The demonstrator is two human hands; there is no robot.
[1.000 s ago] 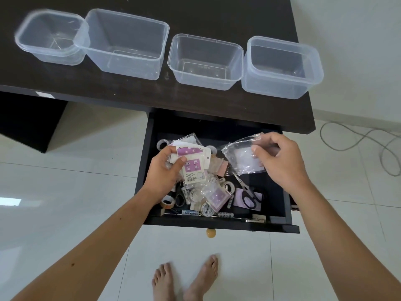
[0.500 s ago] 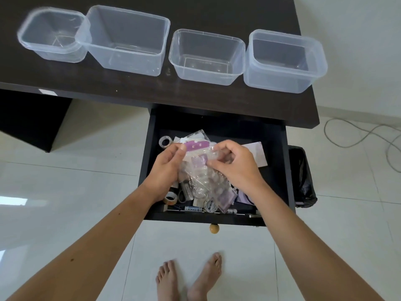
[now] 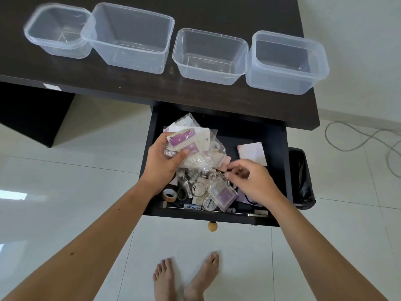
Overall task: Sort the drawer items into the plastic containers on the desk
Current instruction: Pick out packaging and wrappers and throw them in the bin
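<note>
Over the open black drawer [image 3: 280, 148], left hand [image 3: 161, 164] is gripping clear plastic packets [image 3: 191, 144]; right hand [image 3: 252, 181] is pinching at clutter beside bare floor

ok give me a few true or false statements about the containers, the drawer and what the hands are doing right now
1. Four clear plastic containers stand on the desk. True.
2. One container already holds sorted items. False: all four look empty.
3. The left hand holds a bunch of clear packets over the open drawer. True.
4. The right hand is up at the rightmost container. False: it is down in the drawer, fingers among the small items.
5. A roll of tape lies in the drawer's near left corner. True.
6. The drawer is shut. False: it is pulled out.
</note>
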